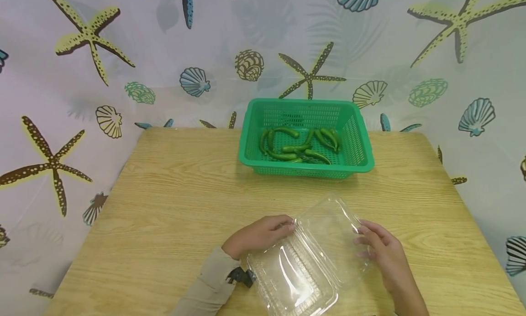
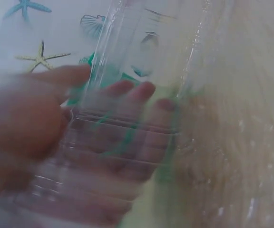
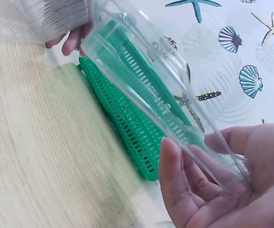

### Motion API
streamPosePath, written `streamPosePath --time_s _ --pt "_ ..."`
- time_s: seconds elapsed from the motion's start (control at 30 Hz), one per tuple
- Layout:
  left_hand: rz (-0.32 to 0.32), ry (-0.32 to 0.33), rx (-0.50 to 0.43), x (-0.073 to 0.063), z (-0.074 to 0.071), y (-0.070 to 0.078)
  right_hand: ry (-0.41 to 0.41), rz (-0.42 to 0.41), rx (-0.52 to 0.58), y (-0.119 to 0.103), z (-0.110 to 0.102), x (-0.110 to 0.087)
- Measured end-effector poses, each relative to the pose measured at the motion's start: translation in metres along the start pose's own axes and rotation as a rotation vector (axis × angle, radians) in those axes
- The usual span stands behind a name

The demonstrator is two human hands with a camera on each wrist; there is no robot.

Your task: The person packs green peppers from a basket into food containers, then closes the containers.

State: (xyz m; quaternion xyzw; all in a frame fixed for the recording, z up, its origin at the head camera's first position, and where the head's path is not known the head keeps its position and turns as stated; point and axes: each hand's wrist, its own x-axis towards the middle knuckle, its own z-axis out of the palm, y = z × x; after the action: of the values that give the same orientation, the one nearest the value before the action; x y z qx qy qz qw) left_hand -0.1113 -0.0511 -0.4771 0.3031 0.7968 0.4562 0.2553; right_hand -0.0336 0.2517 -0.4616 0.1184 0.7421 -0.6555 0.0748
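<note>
clear plastic container (image 1: 293, 272) in right grip (image 1: 384, 250)

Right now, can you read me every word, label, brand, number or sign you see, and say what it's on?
None: I can't read any text in these views.
Clear plastic box: ridges and shine; any tiny marks are too faint to read.
Green basket: holes, no readable writing.
Patterned sheet: starfish and shells, no letters seen.

Wood-grain table (image 1: 185, 192); pale wall covering (image 1: 222, 42), starfish-and-shell print (image 1: 53, 163).
</note>
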Motion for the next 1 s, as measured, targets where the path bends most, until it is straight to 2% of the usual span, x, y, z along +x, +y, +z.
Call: streamPosePath --time_s 0.37,0.53,0.67,1.0 --pt "-0.069 0.029 -0.07 -0.002 0.0 0.001 0.029 -0.019 0.074 -0.004 0.008 0.005" --pt "-0.064 0.052 -0.097 -0.002 0.001 0.0 0.034 -0.051 0.07 -0.005 0.01 0.007" --pt "-0.057 0.063 -0.159 -0.002 0.001 -0.002 0.031 -0.099 0.082 -0.007 0.011 0.008" --pt "-0.017 0.09 -0.282 -0.004 0.004 -0.01 -0.024 -0.142 0.132 -0.006 0.008 0.006"
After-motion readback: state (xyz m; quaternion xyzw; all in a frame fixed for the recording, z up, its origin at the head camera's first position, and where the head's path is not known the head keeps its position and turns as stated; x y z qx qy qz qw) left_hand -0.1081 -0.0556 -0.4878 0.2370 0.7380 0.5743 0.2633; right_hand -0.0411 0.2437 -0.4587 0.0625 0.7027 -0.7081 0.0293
